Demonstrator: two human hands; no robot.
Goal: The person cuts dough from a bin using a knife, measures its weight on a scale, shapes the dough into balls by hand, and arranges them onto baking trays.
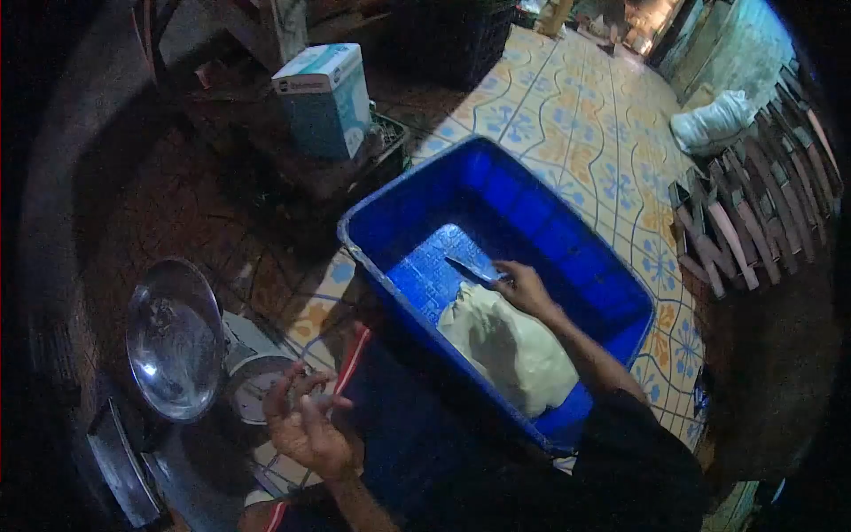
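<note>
In the blue plastic tub (567, 239) lies a large pale lump of dough (532, 355), with a shadow across its middle. My right hand (527, 288) is closed around the handle of a knife (474, 269), its blade pointing left just above the dough's upper end. Outside the tub, my left hand (310, 434) is raised with its fingers loosely bent and apart; I make out nothing held in it. It is nearest to a weighing scale (257, 390) with a round dial, partly hidden by my fingers. The scale carries a shiny metal pan (175, 341).
A white and teal box (324, 102) stands on a dark crate (386, 142) behind the tub. Several curved, dark slatted pieces (753, 199) and a white sack (714, 122) lie at right on the patterned tile floor (567, 115). A long metal tin (124, 465) is at lower left.
</note>
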